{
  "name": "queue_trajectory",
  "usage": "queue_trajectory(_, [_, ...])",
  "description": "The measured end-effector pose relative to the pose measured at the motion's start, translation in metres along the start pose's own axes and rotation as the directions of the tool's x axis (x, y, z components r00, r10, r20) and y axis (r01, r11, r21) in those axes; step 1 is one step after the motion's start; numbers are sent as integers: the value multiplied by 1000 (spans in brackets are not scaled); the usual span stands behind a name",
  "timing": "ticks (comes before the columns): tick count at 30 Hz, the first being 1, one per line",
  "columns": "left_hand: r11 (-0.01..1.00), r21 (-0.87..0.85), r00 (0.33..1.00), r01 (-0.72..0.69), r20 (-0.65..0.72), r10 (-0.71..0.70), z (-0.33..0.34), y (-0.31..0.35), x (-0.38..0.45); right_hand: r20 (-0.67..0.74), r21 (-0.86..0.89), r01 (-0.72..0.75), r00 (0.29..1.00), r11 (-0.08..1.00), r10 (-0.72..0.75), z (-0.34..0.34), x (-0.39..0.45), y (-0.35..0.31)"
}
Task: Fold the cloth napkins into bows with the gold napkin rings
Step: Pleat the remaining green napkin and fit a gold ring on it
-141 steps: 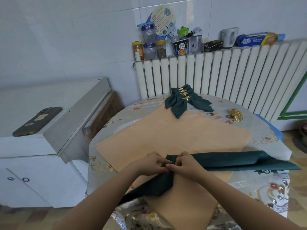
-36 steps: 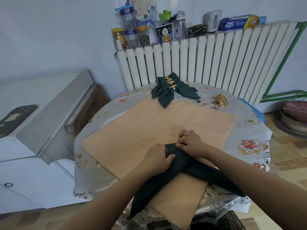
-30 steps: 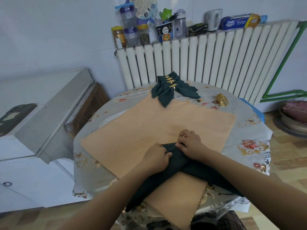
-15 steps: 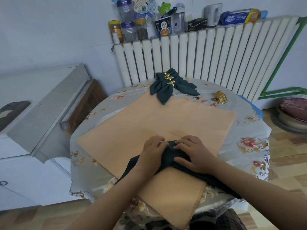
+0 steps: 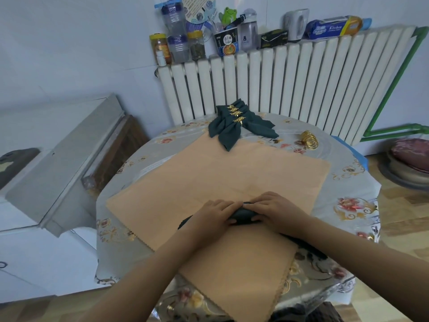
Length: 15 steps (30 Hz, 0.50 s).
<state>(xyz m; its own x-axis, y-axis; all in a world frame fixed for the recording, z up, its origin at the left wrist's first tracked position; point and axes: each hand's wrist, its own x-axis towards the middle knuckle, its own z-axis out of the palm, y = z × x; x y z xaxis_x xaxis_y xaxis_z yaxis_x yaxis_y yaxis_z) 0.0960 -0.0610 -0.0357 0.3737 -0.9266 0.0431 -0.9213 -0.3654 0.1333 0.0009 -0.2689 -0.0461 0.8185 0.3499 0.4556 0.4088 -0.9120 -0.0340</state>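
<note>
I have both palms flat, my left hand (image 5: 214,213) and right hand (image 5: 275,209) pressing the folded green napkin (image 5: 242,216) onto the orange mat (image 5: 209,173), fingers laid out, not curled round it. If I lift either, the fold beneath may spring open before I reach the gold rings (image 5: 310,139) far beyond my right hand.

A white ribbed radiator (image 5: 290,84) is standing at twelve o'clock against the pale tiled wall (image 5: 76,47), jars and bottles (image 5: 178,46) are crowding its top, a green pipe (image 5: 392,105) is running down at two o'clock, a white cabinet (image 5: 46,159) is sitting at nine o'clock, and wooden flooring (image 5: 404,231) is showing at four o'clock.
</note>
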Motion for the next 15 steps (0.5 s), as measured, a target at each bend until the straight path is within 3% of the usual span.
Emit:
queue_trajectory(6, [999,14,993,33,116,-34,-4,-7,6,-137,31,14,990,999,-9,10,-8,4])
queue_trajectory(11, [979,199,975,42,206,-84,-11,1,18,-179,23,42,983,999,-37,16,-5,7])
queue_trajectory(15, [995,26,978,96,185,-99,-5,17,30,-160,64,30,987,997,-19,18,-5,8])
